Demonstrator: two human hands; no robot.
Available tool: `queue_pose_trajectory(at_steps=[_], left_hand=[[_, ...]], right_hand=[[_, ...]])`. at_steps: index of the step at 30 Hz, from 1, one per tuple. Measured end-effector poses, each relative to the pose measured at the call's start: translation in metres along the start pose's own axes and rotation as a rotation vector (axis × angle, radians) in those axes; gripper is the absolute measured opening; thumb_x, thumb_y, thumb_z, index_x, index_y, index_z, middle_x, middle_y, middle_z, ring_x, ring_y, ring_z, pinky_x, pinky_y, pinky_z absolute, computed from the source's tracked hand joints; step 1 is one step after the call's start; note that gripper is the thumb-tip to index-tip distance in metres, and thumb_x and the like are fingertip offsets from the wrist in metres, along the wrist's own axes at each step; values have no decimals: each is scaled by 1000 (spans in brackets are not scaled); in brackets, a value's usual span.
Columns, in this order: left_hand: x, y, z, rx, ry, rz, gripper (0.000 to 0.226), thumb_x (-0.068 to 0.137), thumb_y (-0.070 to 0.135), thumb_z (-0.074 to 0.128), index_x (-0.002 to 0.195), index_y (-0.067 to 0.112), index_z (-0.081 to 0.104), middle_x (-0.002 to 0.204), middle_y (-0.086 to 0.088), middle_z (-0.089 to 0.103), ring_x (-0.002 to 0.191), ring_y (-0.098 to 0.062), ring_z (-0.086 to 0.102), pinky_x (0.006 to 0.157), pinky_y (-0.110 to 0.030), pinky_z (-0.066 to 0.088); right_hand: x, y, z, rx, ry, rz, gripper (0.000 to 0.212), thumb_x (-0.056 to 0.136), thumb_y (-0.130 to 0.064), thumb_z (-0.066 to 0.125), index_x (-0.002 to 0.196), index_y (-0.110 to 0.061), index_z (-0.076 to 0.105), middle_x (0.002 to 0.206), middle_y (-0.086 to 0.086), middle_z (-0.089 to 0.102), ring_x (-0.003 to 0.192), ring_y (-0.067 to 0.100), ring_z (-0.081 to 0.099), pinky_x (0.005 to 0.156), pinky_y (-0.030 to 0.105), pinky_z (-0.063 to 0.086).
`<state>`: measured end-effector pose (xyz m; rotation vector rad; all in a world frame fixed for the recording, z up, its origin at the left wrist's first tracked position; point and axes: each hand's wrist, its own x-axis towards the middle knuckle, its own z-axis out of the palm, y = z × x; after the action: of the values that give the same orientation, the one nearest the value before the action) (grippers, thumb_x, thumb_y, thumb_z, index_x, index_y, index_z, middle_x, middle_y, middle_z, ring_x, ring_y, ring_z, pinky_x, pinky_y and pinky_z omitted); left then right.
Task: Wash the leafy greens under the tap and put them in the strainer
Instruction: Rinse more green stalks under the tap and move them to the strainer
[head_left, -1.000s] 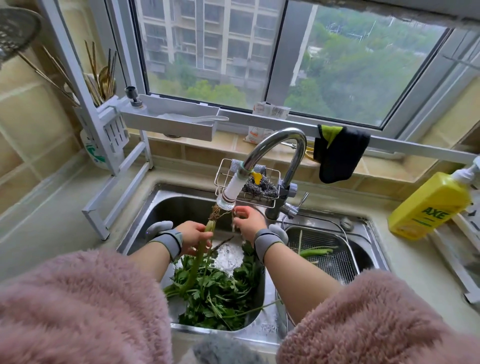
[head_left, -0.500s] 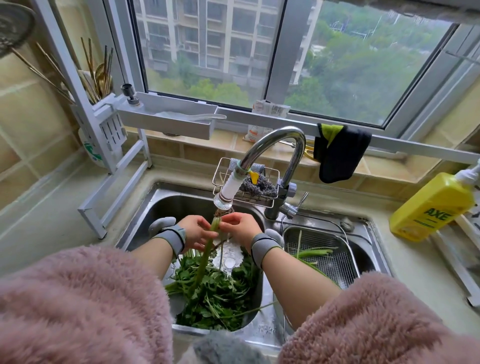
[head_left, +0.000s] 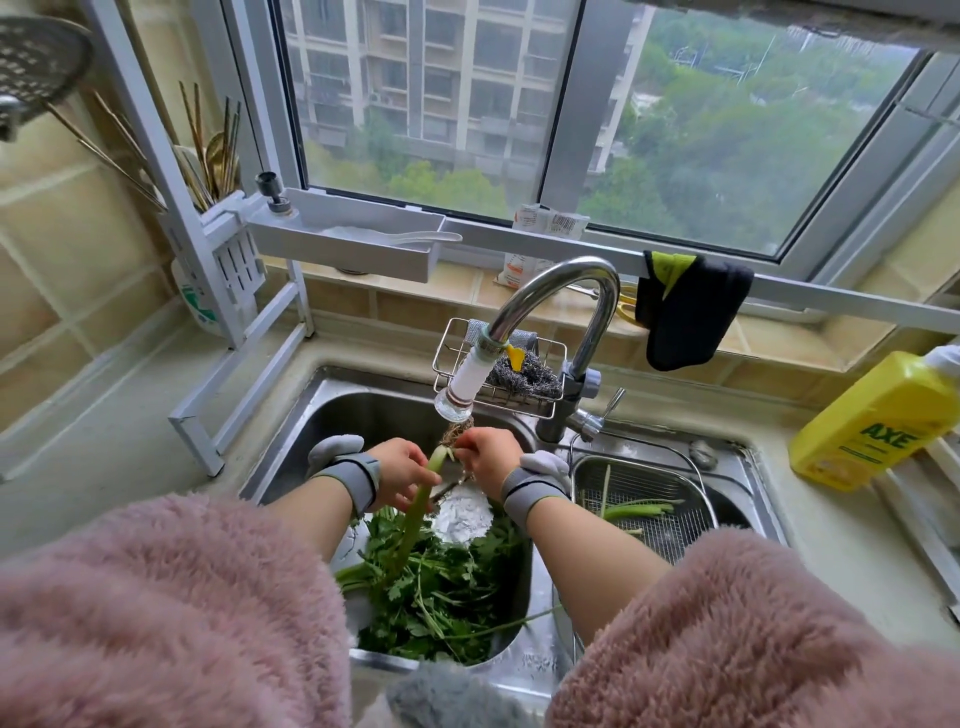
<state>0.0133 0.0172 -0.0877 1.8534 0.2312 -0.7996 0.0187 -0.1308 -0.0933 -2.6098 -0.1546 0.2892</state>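
A pale green stalk (head_left: 418, 506) with brown roots at its top is held right under the tap nozzle (head_left: 457, 397). My left hand (head_left: 402, 470) grips the stalk below the roots. My right hand (head_left: 485, 454) pinches the root end. The stalk's leaves hang down into a pile of leafy greens (head_left: 441, 592) in the left sink basin (head_left: 353, 410). The metal mesh strainer (head_left: 649, 483) sits in the right basin and holds a few green stalks (head_left: 636, 509). Water foams white in the sink below my hands.
A wire caddy (head_left: 524, 364) with a steel scourer hangs behind the tap. A yellow AXE bottle (head_left: 878, 423) lies on the counter at right. A dark cloth (head_left: 691, 312) hangs from the window rail. A white rack (head_left: 228, 270) with chopsticks stands at left.
Both hands have drawn closer together on the stalk's root end, and it now sits right under the nozzle. The right hand's fingers have shifted on the roots.
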Motion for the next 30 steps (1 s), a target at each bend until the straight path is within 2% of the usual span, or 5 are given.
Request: queue_pose_trajectory(at_steps=[5, 9, 14, 26, 30], left_hand=[[-8, -3, -11, 45, -5, -59, 12, 89, -2, 55, 84, 4, 46, 75, -16, 59, 64, -27, 65, 54, -34, 57], [-7, -11, -24, -48, 95, -55, 8, 91, -2, 52, 88, 3, 47, 81, -18, 57, 68, -29, 63, 58, -35, 56], [0, -5, -16, -157, 137, 1, 9, 91, -3, 52, 92, 4, 46, 86, -17, 53, 81, -33, 62, 75, -42, 55], [1, -2, -10, -164, 179, -7, 8, 93, -2, 45, 101, 2, 44, 89, -14, 47, 70, -25, 58, 62, -32, 52], [3, -3, -9, -168, 213, -12, 10, 95, 1, 42, 104, 3, 42, 85, -12, 44, 66, -22, 50, 65, -33, 48]], right_hand=[[8, 10, -7, 10, 12, 204, 21, 95, -12, 48, 109, -5, 61, 106, 11, 64, 100, 26, 60, 88, 30, 47], [9, 8, -9, 719, 52, 343, 16, 95, -2, 46, 102, 5, 59, 71, 7, 55, 52, 9, 58, 55, 18, 52], [2, -5, -6, 1143, -7, 279, 18, 92, 3, 50, 77, -6, 54, 70, 7, 53, 42, 4, 55, 49, 15, 52], [0, -11, -5, 1167, 36, 246, 27, 95, -2, 48, 69, -8, 53, 62, 5, 47, 52, 10, 41, 46, 15, 41], [2, -7, -3, 998, 60, 270, 38, 98, -25, 46, 62, -13, 52, 50, -1, 40, 41, 9, 31, 40, 18, 25]])
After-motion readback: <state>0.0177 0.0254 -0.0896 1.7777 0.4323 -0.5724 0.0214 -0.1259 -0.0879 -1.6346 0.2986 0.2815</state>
